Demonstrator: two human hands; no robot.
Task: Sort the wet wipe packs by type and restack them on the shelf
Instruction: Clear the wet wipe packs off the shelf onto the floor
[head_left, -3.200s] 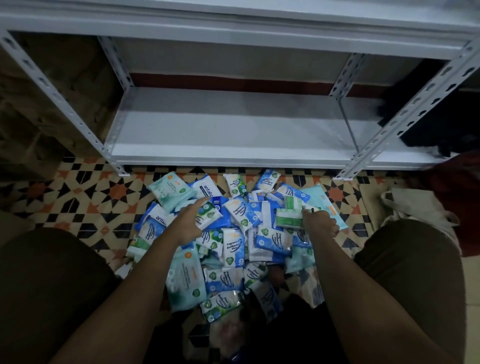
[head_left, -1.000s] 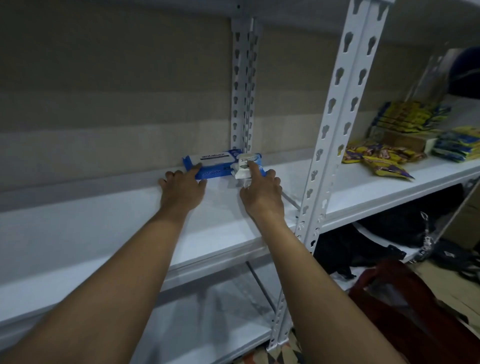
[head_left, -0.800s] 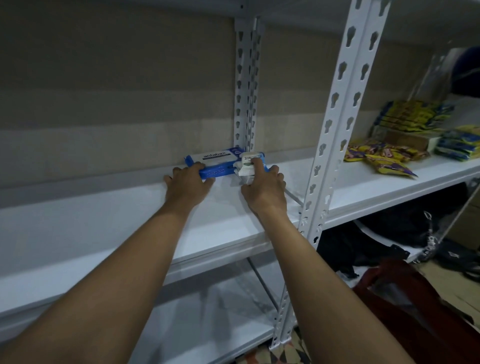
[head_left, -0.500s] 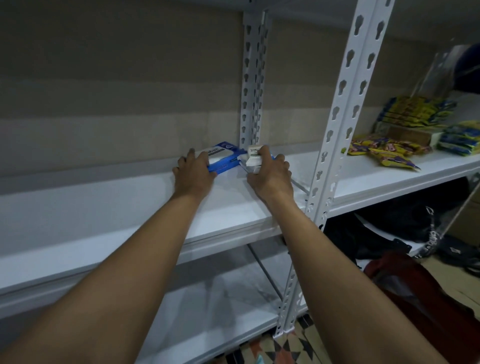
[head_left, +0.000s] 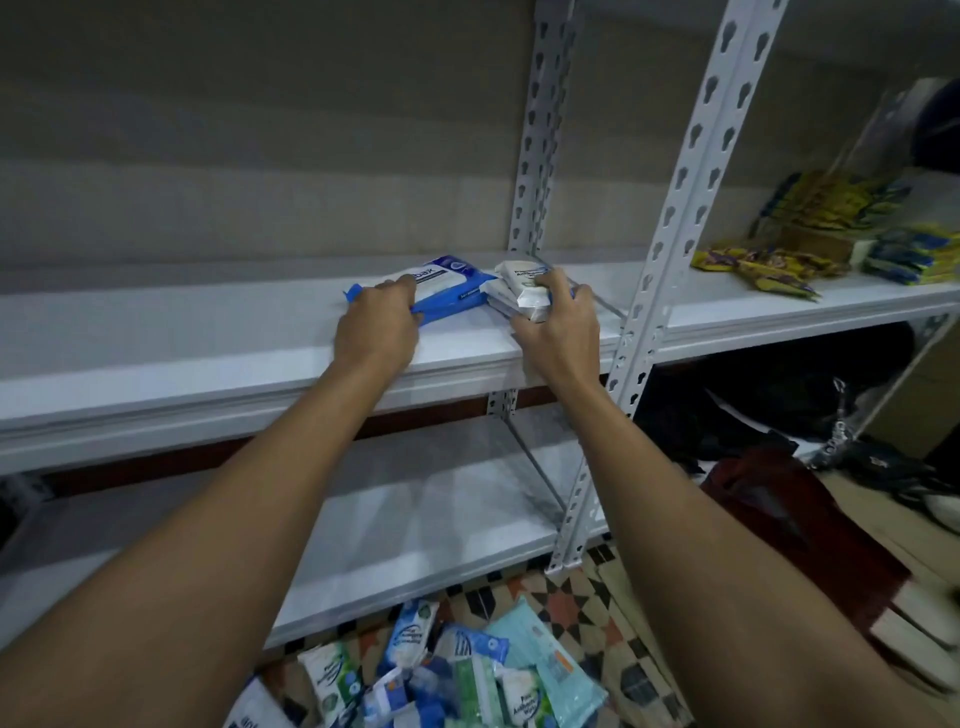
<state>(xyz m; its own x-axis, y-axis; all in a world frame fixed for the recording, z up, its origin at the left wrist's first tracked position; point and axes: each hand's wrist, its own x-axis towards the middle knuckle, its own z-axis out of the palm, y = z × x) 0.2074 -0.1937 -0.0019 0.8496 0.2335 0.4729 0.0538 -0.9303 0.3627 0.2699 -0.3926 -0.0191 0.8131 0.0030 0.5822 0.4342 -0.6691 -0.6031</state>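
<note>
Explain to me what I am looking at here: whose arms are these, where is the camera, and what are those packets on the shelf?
There is no machine here. A person wears a camera on the head, so you see their own two bare arms reaching forward. The left hand grips a flat blue-and-white wet wipe pack lying on the white metal shelf. The right hand holds a small stack of white wet wipe packs right beside the blue one; the two seem to touch. Below, on the patterned tile floor, lies a heap of mixed blue, green and white wipe packs not yet sorted. On the neighbouring shelf to the right sit yellow snack packets, which seem unrelated to the sorting.
</note>
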